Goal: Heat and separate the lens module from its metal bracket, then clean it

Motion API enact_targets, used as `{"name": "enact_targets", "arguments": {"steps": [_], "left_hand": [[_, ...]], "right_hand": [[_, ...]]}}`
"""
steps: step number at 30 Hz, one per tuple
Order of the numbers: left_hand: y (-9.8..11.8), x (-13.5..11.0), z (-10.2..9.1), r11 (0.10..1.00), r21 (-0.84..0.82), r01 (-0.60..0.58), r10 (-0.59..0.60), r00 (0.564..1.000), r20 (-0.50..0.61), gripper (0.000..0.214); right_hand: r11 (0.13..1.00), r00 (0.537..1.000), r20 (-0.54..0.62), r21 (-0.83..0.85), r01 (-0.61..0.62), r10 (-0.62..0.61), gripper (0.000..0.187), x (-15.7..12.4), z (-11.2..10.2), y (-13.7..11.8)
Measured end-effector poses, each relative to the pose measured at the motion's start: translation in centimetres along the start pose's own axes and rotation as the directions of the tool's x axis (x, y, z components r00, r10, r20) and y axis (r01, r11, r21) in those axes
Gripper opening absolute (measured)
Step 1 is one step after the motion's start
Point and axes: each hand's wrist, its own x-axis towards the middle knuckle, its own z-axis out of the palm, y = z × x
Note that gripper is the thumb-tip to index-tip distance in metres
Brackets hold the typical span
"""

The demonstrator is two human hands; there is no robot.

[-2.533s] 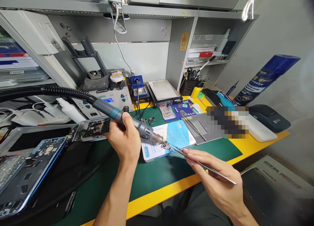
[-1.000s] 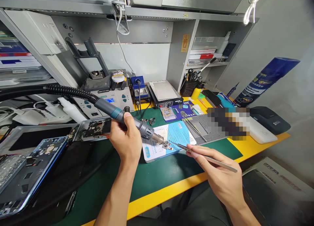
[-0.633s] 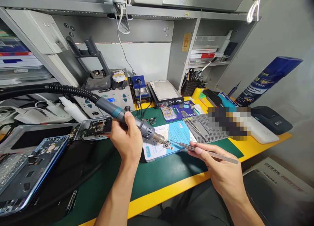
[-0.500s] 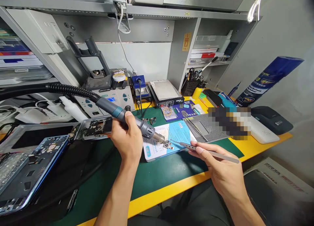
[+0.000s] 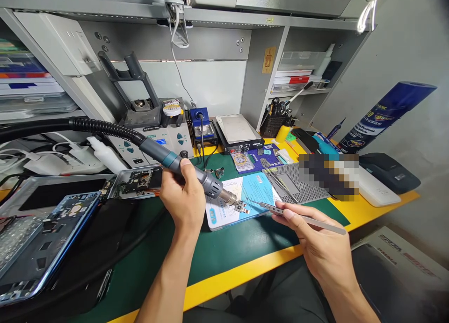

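My left hand (image 5: 182, 199) is wrapped round the grey and teal handle of a hot air gun (image 5: 196, 173), whose black ribbed hose runs off to the left. Its metal nozzle points down at a small metal part (image 5: 241, 206) lying on a white and blue card (image 5: 245, 194). My right hand (image 5: 315, 248) pinches steel tweezers (image 5: 298, 215). Their tips sit just right of the small part; whether they touch it I cannot tell.
A green mat (image 5: 224, 248) covers the yellow bench. Opened phones (image 5: 45, 229) and a circuit board (image 5: 136, 183) lie at left. Behind stand a rework station (image 5: 154, 136), a blue soldering stand (image 5: 199, 124), a hot plate (image 5: 235, 131) and a grey perforated pad (image 5: 291, 180).
My right hand has lowered and shifted the tweezers to a flatter angle, the tips drawing slightly back to the right of the small part. The hot air gun has stayed aimed at it.
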Motion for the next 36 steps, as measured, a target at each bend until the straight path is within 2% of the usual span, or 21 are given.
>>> {"name": "enact_targets", "arguments": {"steps": [36], "left_hand": [[0.02, 0.13, 0.04, 1.0, -0.012, 0.005, -0.005, 1.0, -0.005, 0.027]], "right_hand": [[0.997, 0.999, -0.037, 0.081, -0.018, 0.021, 0.017, 0.53, -0.25, 0.18]]}}
